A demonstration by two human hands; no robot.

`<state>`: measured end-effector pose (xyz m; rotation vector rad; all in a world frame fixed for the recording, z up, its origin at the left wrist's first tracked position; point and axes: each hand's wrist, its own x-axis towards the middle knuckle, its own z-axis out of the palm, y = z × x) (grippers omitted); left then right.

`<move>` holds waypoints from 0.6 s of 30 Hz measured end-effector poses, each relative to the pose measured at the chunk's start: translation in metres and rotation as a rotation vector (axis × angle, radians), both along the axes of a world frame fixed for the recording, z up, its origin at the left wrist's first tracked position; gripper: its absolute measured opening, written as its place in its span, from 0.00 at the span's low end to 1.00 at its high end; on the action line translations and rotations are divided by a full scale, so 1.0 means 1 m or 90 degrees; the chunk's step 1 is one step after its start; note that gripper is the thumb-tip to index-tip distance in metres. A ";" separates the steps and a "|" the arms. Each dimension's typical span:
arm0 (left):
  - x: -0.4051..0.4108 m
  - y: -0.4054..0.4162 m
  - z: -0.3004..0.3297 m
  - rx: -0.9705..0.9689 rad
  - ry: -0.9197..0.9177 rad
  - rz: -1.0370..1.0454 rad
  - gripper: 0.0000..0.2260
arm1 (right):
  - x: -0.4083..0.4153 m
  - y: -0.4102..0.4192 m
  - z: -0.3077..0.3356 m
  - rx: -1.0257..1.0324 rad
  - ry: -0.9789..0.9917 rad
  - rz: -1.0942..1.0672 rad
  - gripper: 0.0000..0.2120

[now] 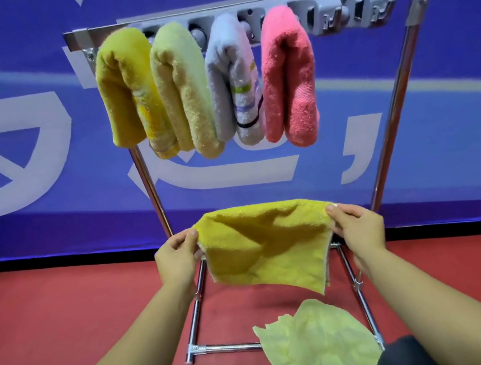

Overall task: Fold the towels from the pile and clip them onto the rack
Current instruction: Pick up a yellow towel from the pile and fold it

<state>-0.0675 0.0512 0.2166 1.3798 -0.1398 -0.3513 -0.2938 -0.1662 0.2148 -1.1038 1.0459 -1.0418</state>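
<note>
While I hold it up by both top corners: the mustard towel hangs in the air between my hands, in front of the rack's lower legs, off the floor.
Left hand: fingers pinched shut on the towel's top left corner, thumb on the near side.
Right hand: fingers pinched shut on the top right corner, same style of grip.
Long axis: runs left to right between my two hands, top edge roughly level and slightly slack; the rest drapes down, lower edge slanting to a low point on the right.
Which way it lies: straight ahead of me and below the clip bar; free clips look to be to the upper right, past the pink towel.
Nearer hand: right hand is closer to those free clips, I judge.
Step in hand: looks like folding, next likely bringing the two corners together.
Already clipped: four folded towels in a row, pink one last on the right.
Still waiting: pale yellow towel lies crumpled on the red floor near my knees, over the rack's base bar.
</note>
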 end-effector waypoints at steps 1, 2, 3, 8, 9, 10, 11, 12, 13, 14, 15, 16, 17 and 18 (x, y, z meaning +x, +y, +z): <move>-0.001 -0.006 -0.009 0.002 -0.002 -0.003 0.08 | 0.006 0.000 -0.011 -0.003 0.019 -0.006 0.09; -0.004 -0.011 -0.017 0.003 -0.008 -0.008 0.07 | 0.011 0.002 -0.020 -0.010 0.037 -0.012 0.05; -0.008 -0.016 -0.024 0.006 -0.014 -0.013 0.05 | 0.015 0.006 -0.027 -0.021 0.052 -0.013 0.03; -0.036 -0.035 -0.049 0.023 -0.001 -0.057 0.04 | 0.026 0.025 -0.059 0.006 0.061 0.064 0.03; -0.039 -0.039 -0.049 0.015 0.010 -0.065 0.03 | 0.029 0.027 -0.058 0.005 0.062 0.082 0.03; -0.043 -0.044 -0.047 0.011 0.014 -0.070 0.02 | 0.031 0.027 -0.054 -0.011 0.070 0.093 0.03; -0.046 -0.050 -0.045 0.012 0.007 -0.077 0.02 | 0.033 0.026 -0.049 -0.043 0.079 0.100 0.03; -0.049 -0.055 -0.042 0.013 -0.004 -0.087 0.03 | 0.035 0.026 -0.042 -0.080 0.089 0.108 0.04; -0.053 -0.060 -0.040 0.014 -0.015 -0.096 0.03 | 0.037 0.027 -0.037 -0.108 0.097 0.122 0.04; -0.057 -0.065 -0.038 0.016 -0.024 -0.107 0.04 | 0.040 0.028 -0.034 -0.126 0.110 0.139 0.05; -0.061 -0.069 -0.036 0.018 -0.029 -0.119 0.04 | 0.043 0.031 -0.032 -0.133 0.125 0.159 0.05; -0.064 -0.072 -0.035 0.021 -0.028 -0.132 0.04 | 0.045 0.034 -0.032 -0.133 0.138 0.180 0.04; -0.068 -0.074 -0.034 0.021 -0.020 -0.146 0.05 | 0.047 0.037 -0.032 -0.129 0.142 0.200 0.04; -0.071 -0.076 -0.033 0.018 -0.009 -0.159 0.05 | 0.049 0.039 -0.033 -0.126 0.138 0.215 0.02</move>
